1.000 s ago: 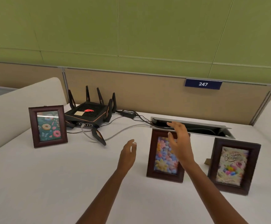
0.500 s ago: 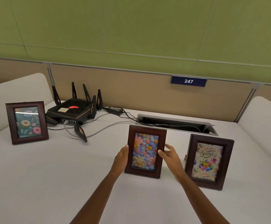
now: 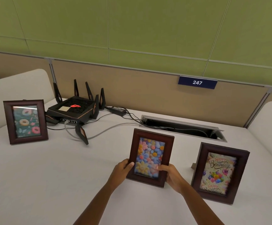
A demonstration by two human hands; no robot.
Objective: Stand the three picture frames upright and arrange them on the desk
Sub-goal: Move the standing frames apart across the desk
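Three dark wooden picture frames stand upright on the white desk (image 3: 50, 184). The flower frame (image 3: 150, 155) is in the middle, with my left hand (image 3: 121, 171) gripping its lower left edge and my right hand (image 3: 171, 175) gripping its lower right corner. To its right stands the birthday frame (image 3: 219, 172), its back stand showing behind it. The donut frame (image 3: 25, 121) stands far left, apart from both hands.
A black router (image 3: 74, 109) with antennas sits behind the donut frame, its cables running to an open cable slot (image 3: 182, 127) at the back. A tan partition with a "247" label (image 3: 197, 82) bounds the desk; white dividers flank both sides.
Both hands came in from above and beside the flower frame and closed on its lower edges. The view shifted, and the frame sits slightly nearer to me.
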